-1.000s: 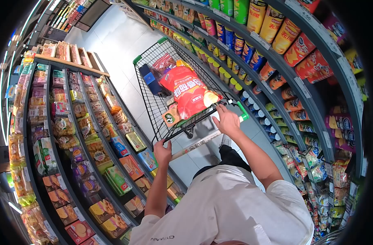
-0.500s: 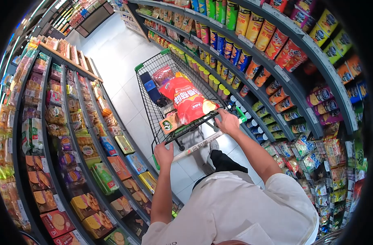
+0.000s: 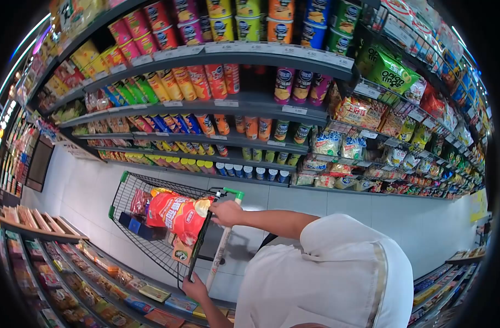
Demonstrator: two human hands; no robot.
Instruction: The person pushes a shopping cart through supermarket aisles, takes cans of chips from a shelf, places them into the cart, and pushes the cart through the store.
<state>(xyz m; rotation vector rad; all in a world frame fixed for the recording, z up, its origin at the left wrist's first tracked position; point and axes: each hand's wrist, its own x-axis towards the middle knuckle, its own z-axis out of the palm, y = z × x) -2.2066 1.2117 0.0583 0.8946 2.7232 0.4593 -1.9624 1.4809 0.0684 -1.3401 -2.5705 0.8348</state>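
Observation:
My right hand (image 3: 226, 213) is closed on the back rim of a wire shopping cart (image 3: 131, 198), beside its green corner piece. At the lower end of the same rim, my left hand (image 3: 195, 288) is closed too, its fingers partly hidden. A pale push bar (image 3: 221, 249) runs between my hands and my body. Inside the cart lie a big red chip bag (image 3: 179, 214), a dark blue box (image 3: 135, 225), a smaller reddish bag (image 3: 140, 201) and a brown carton (image 3: 182, 253) with a dark round emblem.
Ahead, long shelves (image 3: 294, 111) carry canned chips (image 3: 283, 85) and small tubs. Bagged snacks, including a green onion ring bag (image 3: 392, 74), fill racks at the right. Lower shelves of packaged goods (image 3: 154, 292) border the tiled floor (image 3: 294, 201) on the near left.
My view has swung right, bringing the chip shelves across the front. The cart now points left in view, and both hands still hold it.

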